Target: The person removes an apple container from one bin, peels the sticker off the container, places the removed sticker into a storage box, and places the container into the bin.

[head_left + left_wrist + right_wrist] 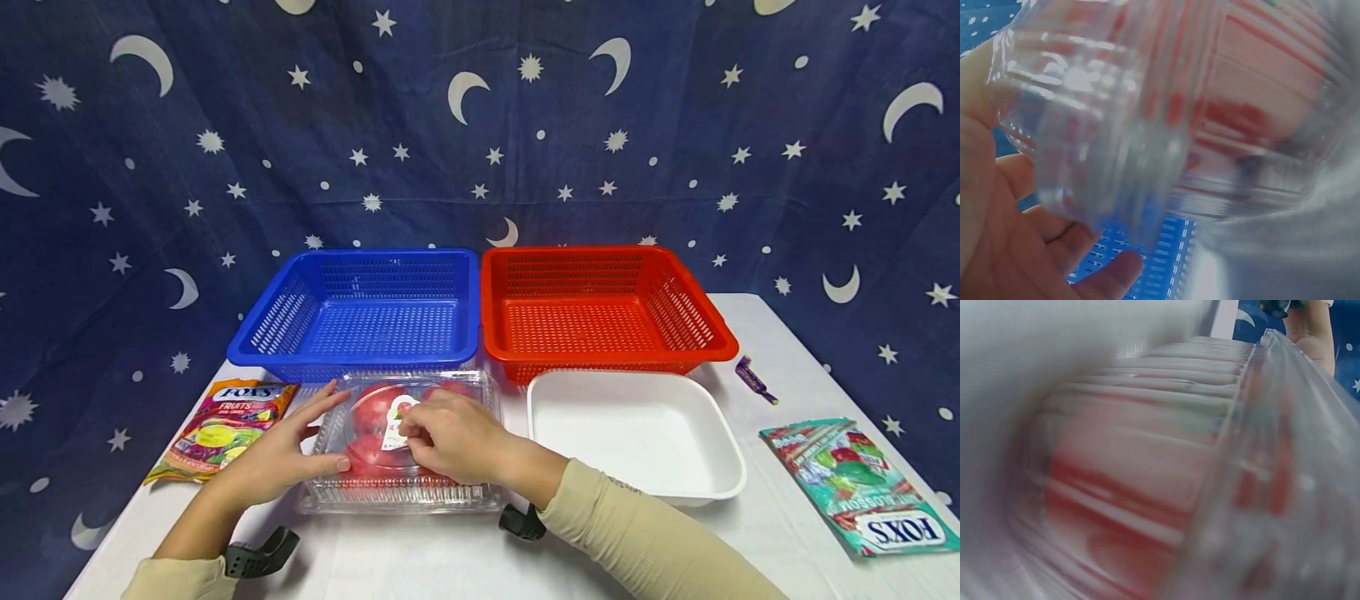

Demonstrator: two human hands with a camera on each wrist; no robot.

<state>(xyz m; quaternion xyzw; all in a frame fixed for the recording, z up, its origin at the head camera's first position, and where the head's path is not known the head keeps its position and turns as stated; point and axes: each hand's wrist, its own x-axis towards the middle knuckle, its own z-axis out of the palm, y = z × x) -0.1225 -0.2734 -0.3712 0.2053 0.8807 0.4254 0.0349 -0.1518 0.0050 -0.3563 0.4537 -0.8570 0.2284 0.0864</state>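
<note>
Resting by the left end of a clear box [360, 497], the left hand [276, 457] has its fingers loosely stretched out, thumb on the lid, nothing clenched. The left wrist view shows those fingers spread around the corner, with the blue basket [382, 327] behind them.

The right hand [457, 437] sits on top of the lid, fingers curled right at the edge of a white label [393, 435]. Can't tell if they're actually pinching it, sorry, and the right wrist view is mostly blurry plastic. Red round fruit [369, 450] shows through the lid.

The box is on the near left part of the white table [420, 558], just on the near side of the blue basket. A red basket [577, 325] stands right beside the blue one, and a white tub [637, 433] is on the near side of the red one, right of the box.

Far left of the box there's an orange candy bag [221, 433]. Over on the right lie a small purple sweet [756, 381] and, nearer, a green candy bag [855, 487]. Starry blue cloth [525, 150] hangs behind everything.
</note>
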